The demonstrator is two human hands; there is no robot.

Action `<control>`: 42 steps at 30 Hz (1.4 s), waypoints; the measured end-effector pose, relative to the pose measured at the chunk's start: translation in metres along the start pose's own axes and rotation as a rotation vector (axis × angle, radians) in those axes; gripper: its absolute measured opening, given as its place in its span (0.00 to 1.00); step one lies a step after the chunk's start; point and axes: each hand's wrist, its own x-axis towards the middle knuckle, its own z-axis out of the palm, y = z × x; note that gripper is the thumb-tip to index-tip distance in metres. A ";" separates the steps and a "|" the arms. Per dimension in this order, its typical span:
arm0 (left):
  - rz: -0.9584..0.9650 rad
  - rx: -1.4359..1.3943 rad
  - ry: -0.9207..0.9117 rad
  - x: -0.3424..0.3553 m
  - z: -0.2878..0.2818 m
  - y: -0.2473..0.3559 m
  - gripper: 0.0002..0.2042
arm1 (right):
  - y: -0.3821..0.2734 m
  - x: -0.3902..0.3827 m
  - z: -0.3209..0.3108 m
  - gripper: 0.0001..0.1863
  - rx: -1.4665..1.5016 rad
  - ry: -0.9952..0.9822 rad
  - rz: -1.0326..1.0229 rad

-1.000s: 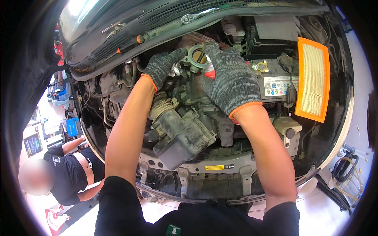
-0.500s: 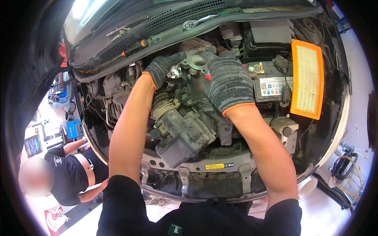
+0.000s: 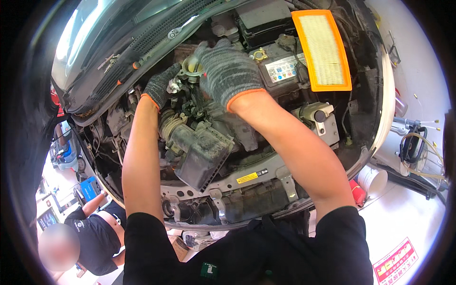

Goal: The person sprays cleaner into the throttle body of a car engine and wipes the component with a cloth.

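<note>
A metal throttle body with a round bore sits toward the back of the engine bay. My left hand, in a grey knit glove with an orange cuff, is closed at its left side. My right hand, gloved alike, has its fingers curled over the right rim, partly covering the bore. A small red piece shows at the edge of the right glove; its kind is hidden. Crumpled silvery-white material lies beside my left fingers. Nearer me, a dusty black air box joins a ribbed intake hose.
An orange-framed air filter rests right of the battery. A ratchet lies on the cowl below the windscreen. The front crossmember runs under my forearms. Another person is at the lower left, outside the car.
My view has shifted and tilted, so the engine bay sits further left and higher at right. Both hands stay at the throttle body; the right glove still covers part of its rim.
</note>
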 end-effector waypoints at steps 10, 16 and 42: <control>-0.050 -0.022 -0.042 0.000 0.008 -0.006 0.15 | 0.022 -0.026 -0.052 0.26 0.146 0.293 0.012; -0.040 -0.164 -0.129 0.017 -0.012 -0.011 0.11 | 0.097 -0.041 -0.087 0.37 0.290 0.646 0.063; -0.064 -0.057 0.019 0.016 -0.009 -0.009 0.12 | 0.101 -0.076 -0.030 0.44 0.457 0.652 -0.027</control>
